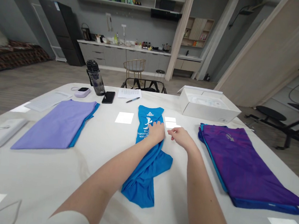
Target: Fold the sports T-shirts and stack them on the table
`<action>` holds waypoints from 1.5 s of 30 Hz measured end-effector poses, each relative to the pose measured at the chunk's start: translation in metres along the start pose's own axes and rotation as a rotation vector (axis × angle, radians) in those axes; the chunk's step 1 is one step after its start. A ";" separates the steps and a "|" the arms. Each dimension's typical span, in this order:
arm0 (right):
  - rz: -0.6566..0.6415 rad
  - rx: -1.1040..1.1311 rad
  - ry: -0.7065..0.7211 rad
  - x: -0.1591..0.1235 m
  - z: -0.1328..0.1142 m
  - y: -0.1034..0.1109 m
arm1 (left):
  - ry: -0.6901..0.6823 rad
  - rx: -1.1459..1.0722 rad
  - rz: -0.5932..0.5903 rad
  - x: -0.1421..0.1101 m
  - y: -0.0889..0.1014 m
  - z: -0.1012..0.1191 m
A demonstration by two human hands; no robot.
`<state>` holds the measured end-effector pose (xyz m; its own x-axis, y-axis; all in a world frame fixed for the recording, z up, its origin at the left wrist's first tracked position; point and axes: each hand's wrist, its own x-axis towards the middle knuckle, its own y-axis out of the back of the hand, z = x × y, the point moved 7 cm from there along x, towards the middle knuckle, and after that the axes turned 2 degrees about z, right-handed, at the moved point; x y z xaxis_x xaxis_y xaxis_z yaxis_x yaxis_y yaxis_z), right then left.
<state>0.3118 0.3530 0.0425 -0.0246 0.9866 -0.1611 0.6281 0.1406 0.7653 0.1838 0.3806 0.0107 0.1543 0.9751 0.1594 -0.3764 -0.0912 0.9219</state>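
A blue T-shirt (148, 168) with white print lies before me, folded narrow in its upper part. Its lower end is loose and creased, and one flap sticks out to the right. My left hand (156, 131) rests on the printed part near the right edge, its fingers bent into the cloth. Just right of the shirt, slightly above the table, my right hand (181, 137) is closed with thumb and fingers drawn together; no cloth shows between them.
Folded lilac (55, 126) and purple (245, 163) shirts lie left and right, each over blue cloth. A white box (209, 112) stands at the back right. Farther left are a water bottle (96, 78), a phone (108, 97), a pen (133, 100) and a white device (0, 133) with a cable.
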 end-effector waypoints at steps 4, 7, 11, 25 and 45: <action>0.020 0.036 -0.059 0.007 0.017 -0.003 | 0.129 -0.505 0.018 0.010 0.015 -0.033; 0.007 0.063 -0.063 0.012 0.022 -0.010 | 0.303 -1.134 0.117 0.003 0.035 -0.086; -0.127 0.135 0.006 0.015 0.007 -0.038 | 0.543 -1.613 0.227 -0.025 0.044 -0.163; -0.379 0.056 0.366 -0.023 -0.080 -0.134 | -0.151 -0.123 0.028 -0.035 0.077 -0.150; 0.041 -0.080 0.076 0.066 -0.091 -0.128 | 0.829 -1.589 0.599 -0.029 0.093 -0.295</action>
<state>0.1590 0.4077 -0.0090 -0.0605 0.9947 -0.0832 0.5655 0.1029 0.8183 -0.1249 0.4037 -0.0117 -0.5365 0.7717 -0.3414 -0.6611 -0.6358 -0.3983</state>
